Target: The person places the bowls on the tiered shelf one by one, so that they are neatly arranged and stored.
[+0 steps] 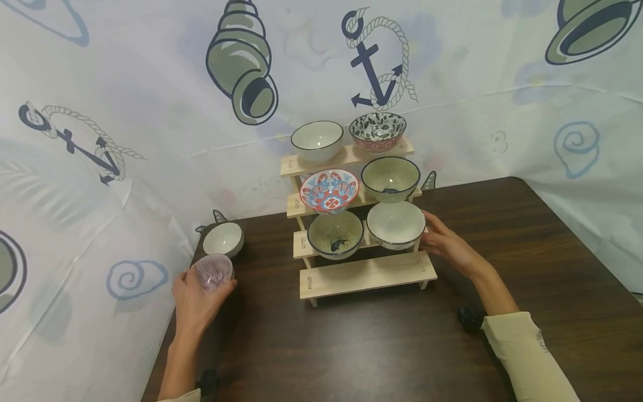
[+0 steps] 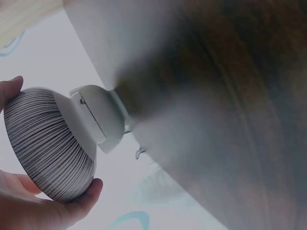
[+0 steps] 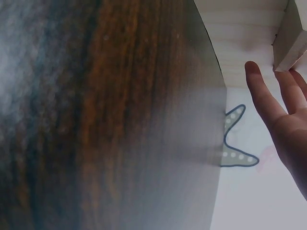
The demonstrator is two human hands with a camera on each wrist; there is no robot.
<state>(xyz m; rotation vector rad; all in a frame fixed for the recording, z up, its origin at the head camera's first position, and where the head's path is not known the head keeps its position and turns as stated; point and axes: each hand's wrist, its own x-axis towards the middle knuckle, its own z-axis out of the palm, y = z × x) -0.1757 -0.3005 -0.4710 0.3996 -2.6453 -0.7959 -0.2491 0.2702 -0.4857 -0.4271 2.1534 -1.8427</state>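
Observation:
My left hand (image 1: 193, 298) grips a small bowl (image 1: 215, 272) with fine purplish lines, thumb on one side and fingers on the other. The left wrist view shows the dark stripes on the outside of this striped bowl (image 2: 50, 143). Just behind it on the table is a bowl with a white inside (image 1: 224, 239). My right hand (image 1: 452, 248) is at the right end of a stepped wooden rack (image 1: 369, 274), its extended fingertips at the shelf end (image 3: 291, 40). Closest to those fingers is a white bowl (image 1: 396, 222) on the second step from the bottom.
Beside the white bowl stands a speckled green bowl (image 1: 335, 235). Higher steps hold a red-and-blue patterned bowl (image 1: 329, 191), an olive bowl (image 1: 390, 177), a dark-rimmed white bowl (image 1: 317, 140) and a floral bowl (image 1: 378, 132). A printed cloth (image 1: 166, 84) hangs behind the dark table (image 1: 372, 352).

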